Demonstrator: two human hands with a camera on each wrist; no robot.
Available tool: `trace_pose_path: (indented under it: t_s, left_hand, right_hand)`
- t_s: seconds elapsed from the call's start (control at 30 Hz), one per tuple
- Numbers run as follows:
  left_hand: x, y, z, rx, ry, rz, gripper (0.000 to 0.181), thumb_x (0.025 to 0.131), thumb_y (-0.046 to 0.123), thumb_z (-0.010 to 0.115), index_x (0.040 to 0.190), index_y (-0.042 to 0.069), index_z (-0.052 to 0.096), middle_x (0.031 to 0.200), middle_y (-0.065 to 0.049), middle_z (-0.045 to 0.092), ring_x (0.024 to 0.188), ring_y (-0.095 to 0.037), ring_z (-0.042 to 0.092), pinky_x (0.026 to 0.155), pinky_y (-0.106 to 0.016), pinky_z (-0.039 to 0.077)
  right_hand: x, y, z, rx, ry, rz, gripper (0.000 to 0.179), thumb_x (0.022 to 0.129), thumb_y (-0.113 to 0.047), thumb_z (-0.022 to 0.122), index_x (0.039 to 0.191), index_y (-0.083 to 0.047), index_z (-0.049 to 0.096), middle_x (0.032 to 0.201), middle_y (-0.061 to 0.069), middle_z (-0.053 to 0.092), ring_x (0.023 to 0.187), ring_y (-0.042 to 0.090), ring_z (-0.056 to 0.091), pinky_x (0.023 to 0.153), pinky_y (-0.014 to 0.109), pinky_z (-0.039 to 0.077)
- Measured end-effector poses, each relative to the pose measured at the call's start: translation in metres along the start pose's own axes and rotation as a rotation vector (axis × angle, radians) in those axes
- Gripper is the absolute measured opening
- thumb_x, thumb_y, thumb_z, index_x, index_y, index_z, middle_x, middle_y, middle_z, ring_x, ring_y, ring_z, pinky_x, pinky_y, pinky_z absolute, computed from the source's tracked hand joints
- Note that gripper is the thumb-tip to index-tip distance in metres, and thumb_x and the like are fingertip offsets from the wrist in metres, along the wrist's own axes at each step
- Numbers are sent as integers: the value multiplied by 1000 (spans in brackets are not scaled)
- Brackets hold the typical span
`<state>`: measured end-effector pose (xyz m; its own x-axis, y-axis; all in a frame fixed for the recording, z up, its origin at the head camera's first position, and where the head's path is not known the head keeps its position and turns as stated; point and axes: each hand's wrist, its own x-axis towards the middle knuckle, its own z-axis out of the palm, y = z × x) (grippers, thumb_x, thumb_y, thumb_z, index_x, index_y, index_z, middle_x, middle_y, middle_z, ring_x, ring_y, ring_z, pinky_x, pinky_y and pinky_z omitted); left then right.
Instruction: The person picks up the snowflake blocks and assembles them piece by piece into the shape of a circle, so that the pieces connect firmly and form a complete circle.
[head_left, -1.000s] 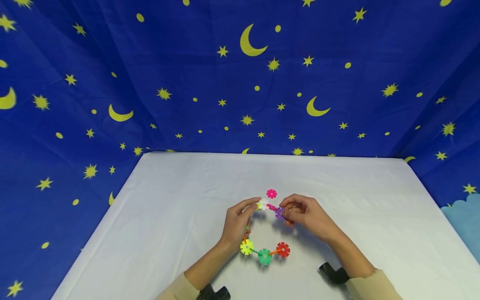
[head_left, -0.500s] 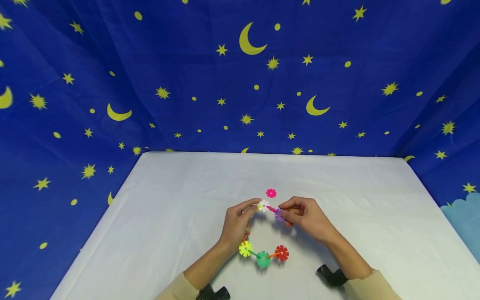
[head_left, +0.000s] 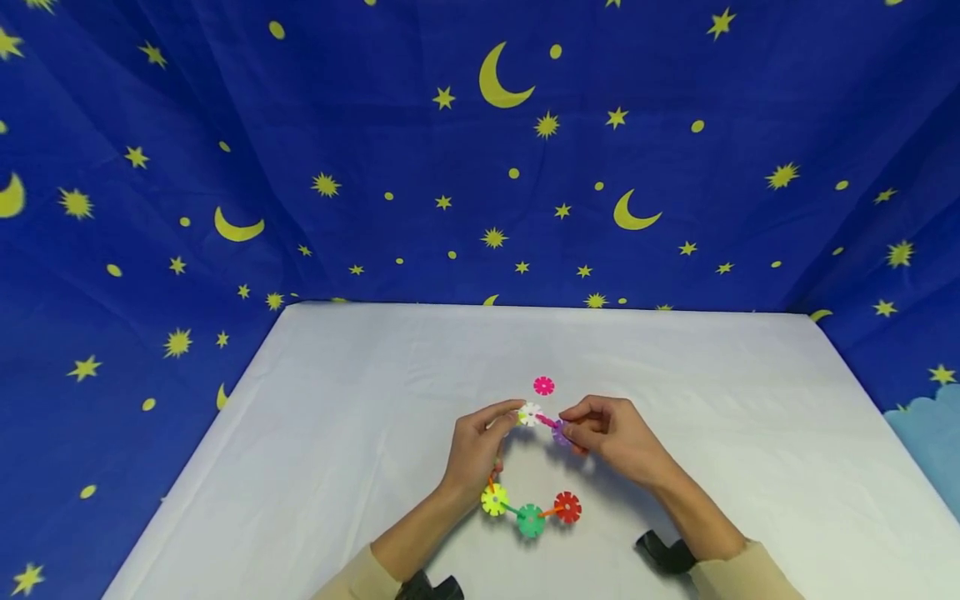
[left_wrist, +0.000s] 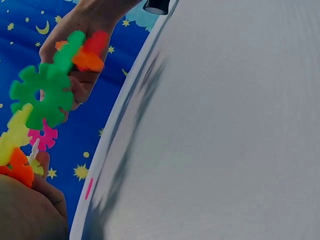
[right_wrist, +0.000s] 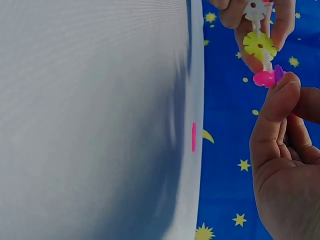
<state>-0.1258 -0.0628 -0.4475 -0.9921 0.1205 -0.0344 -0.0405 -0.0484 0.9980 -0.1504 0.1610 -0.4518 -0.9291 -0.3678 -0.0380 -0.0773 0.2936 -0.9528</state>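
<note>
A curved chain of interlocking snowflake discs hangs between both hands over the white table. In the head view my left hand (head_left: 474, 446) pinches it near a white disc (head_left: 529, 414); a yellow disc (right_wrist: 252, 46) there shows in the right wrist view. My right hand (head_left: 618, 433) pinches a purple disc (head_left: 559, 432), which meets a pink disc (head_left: 546, 421) seen edge-on beside the white one. Below my left hand the chain's other end carries a yellow disc (head_left: 494, 500), a green disc (head_left: 531, 522) and a red disc (head_left: 568, 507). My left palm hides part of the chain.
A loose pink disc (head_left: 543, 386) lies on the white-covered table (head_left: 360, 375) just beyond the hands. Blue curtains (head_left: 405, 150) with moons and stars enclose the back and sides. A black wrist device (head_left: 666, 553) sits at the right forearm.
The purple and pink discs have tilted, and my right hand has dropped slightly. The red end of the chain hangs a little lower. Both hands keep their grip.
</note>
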Motion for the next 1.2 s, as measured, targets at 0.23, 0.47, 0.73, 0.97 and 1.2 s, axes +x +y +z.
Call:
trace_pose_path:
  t_s: [0.23, 0.47, 0.73, 0.97, 1.2]
  left_hand:
    - [6, -14, 1, 19, 14, -20, 25, 96, 15, 58, 117, 7, 69, 45, 4, 34, 33, -9, 35, 36, -20, 36]
    - [13, -27, 1, -6, -2, -23, 29, 95, 21, 62, 121, 9, 67, 72, -9, 58, 49, -17, 49, 47, -25, 46]
    - [15, -25, -2, 30, -83, -37, 31, 94, 24, 63, 119, 6, 67, 107, -12, 65, 60, -17, 52, 57, -26, 47]
    - [15, -24, -5, -137, -214, -145, 34, 91, 11, 59, 122, -3, 57, 98, -28, 67, 47, -12, 57, 46, -23, 48]
    - [11, -24, -1, -118, -266, -207, 40, 91, 8, 41, 127, -1, 56, 98, -21, 69, 44, -18, 60, 46, -28, 52]
  right_hand:
    - [0, 1, 0, -9, -14, -18, 21, 90, -17, 69, 103, 0, 66, 76, 21, 66, 67, 38, 62, 58, 34, 51]
    - [4, -3, -2, 11, 71, 15, 22, 93, -18, 66, 106, -1, 67, 80, 19, 64, 64, 24, 59, 57, 37, 52]
    - [5, 0, -7, 65, 89, 23, 26, 93, -17, 65, 108, 4, 65, 83, 15, 64, 65, 23, 58, 60, 39, 53]
    - [5, 3, -5, 21, 87, 18, 24, 94, -17, 64, 107, 3, 66, 84, 13, 64, 65, 24, 57, 59, 36, 52]
    - [-1, 1, 2, -134, 78, -57, 18, 95, -19, 63, 104, -5, 68, 81, 5, 64, 62, 22, 57, 57, 29, 51]
